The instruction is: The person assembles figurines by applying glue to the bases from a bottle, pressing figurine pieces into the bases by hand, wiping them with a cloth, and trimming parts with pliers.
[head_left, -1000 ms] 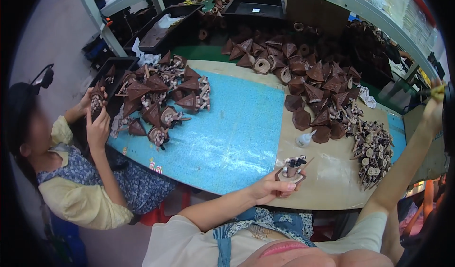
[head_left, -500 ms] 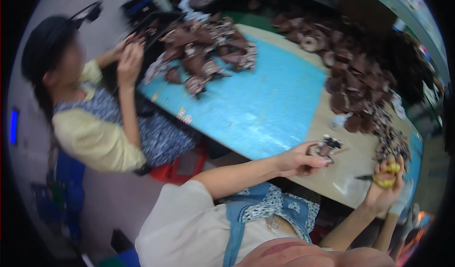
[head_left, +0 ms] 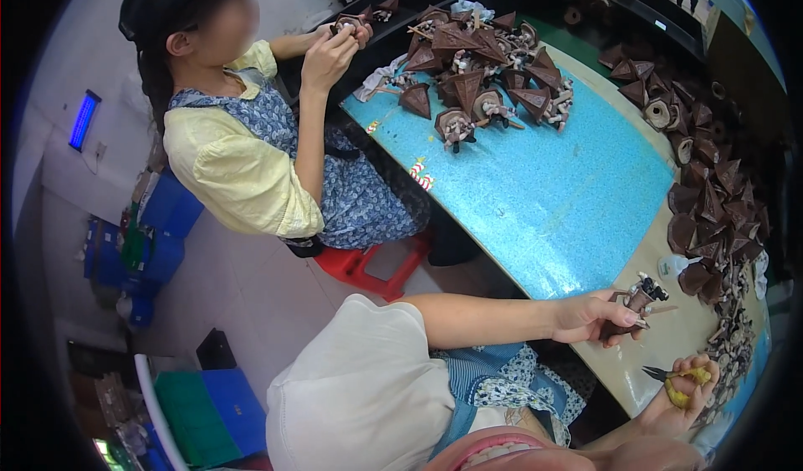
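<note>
My left hand [head_left: 581, 316] is closed around a small brown figurine [head_left: 637, 305], its black-and-white end pointing up and away. A thin brown stick juts from the figurine to the right. Lower and farther right, my right hand [head_left: 669, 417] grips yellow-handled pliers [head_left: 679, 396], with the dark pointed jaws toward the left. The jaws are apart from the figurine. Both hands are over the near right part of the table [head_left: 621, 379]. Close by stands a small whitish bottle [head_left: 672, 267]. Beyond it lies a long heap of brown cone-shaped pieces [head_left: 711, 199], tapering into small black-and-white parts [head_left: 729, 350].
A blue mat [head_left: 535, 195] covers the table's middle, with another heap of brown cones and figurines [head_left: 460, 86] at its far end. At the left, a co-worker [head_left: 242, 153] holds a small brown piece above a black tray [head_left: 393, 11]. A red stool [head_left: 360, 274] stands below.
My view has turned, so the table and co-worker sit farther right in the picture. The figurine and pliers remain in the same hands, still apart from each other.
</note>
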Demonstrator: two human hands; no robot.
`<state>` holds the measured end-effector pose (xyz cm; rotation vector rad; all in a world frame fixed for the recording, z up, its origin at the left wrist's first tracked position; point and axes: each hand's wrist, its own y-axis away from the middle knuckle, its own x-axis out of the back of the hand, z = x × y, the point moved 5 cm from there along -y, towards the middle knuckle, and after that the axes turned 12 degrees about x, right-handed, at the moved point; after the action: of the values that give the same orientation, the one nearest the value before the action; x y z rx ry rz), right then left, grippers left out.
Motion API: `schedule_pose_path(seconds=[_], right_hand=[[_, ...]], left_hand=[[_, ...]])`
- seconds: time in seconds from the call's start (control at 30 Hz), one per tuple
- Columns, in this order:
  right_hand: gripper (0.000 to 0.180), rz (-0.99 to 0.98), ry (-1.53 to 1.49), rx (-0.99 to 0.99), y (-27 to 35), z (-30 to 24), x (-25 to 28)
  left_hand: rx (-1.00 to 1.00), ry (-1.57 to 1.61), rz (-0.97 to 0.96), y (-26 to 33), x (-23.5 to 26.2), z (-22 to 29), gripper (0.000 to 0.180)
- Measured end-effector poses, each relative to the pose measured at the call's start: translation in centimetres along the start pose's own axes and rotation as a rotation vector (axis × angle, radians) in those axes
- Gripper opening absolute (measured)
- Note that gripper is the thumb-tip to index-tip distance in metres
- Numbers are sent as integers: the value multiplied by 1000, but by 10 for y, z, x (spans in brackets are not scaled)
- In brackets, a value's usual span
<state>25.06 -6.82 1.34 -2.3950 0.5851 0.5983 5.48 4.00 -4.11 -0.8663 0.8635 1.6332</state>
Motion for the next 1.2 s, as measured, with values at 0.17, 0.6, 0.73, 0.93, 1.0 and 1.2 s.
schedule_pose_path(seconds=[0.17,0.6,0.73,0.93,1.0,1.2], right_hand=[[46,-56,-45,-75,-4,8,3],[23,-83,71,-159,-24,42,-40],[23,-186,109,-91,-26,47,-34],[20,-73,217,-94,-19,25,-25],[20,-62,214,-49,-24,13,-33],[19,-129,181,190,-39,-8,-62]], left_hand=[[-1,31,-15,2,1,0,49],[-19,101,20,-1,1,5,36],[-20,144,-16,-7,4,-3,47],[32,218,-14,-6,-1,-14,81],[-28,120,41,3,-1,-2,84],[-80,-459,327,5,15,16,87]])
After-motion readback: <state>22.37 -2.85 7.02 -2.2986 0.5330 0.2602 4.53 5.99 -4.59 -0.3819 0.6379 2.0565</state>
